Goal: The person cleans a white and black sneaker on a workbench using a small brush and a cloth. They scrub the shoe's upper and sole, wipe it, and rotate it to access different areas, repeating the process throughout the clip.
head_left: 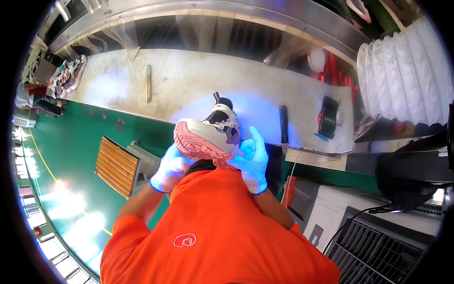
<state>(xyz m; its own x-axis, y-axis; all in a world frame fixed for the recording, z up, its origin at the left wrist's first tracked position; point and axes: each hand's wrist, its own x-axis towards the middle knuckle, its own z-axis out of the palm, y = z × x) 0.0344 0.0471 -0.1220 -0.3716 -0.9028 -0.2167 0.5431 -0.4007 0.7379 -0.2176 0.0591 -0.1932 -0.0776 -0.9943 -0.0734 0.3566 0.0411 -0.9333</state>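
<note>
Both my hands wear white gloves that look blue under the light. Between them is a sneaker (208,130) with a white and dark upper and a pink treaded sole, held at the table's near edge. The sole is tipped toward me and the dark ankle opening with its pull tab points away. My left hand (171,169) is closed at the sole's left edge, its fingertips partly hidden by the shoe. My right hand (253,162) grips the other side, thumb against the sole and a finger stretched up beside the upper.
On the pale worktable (182,71) lie a wooden-handled tool (148,84), a dark-handled knife (283,124) and a dark handheld device (328,117). Several shoes (71,75) stand far left, near another person (40,100). A slatted stool (117,165) and white duct (402,75) flank me.
</note>
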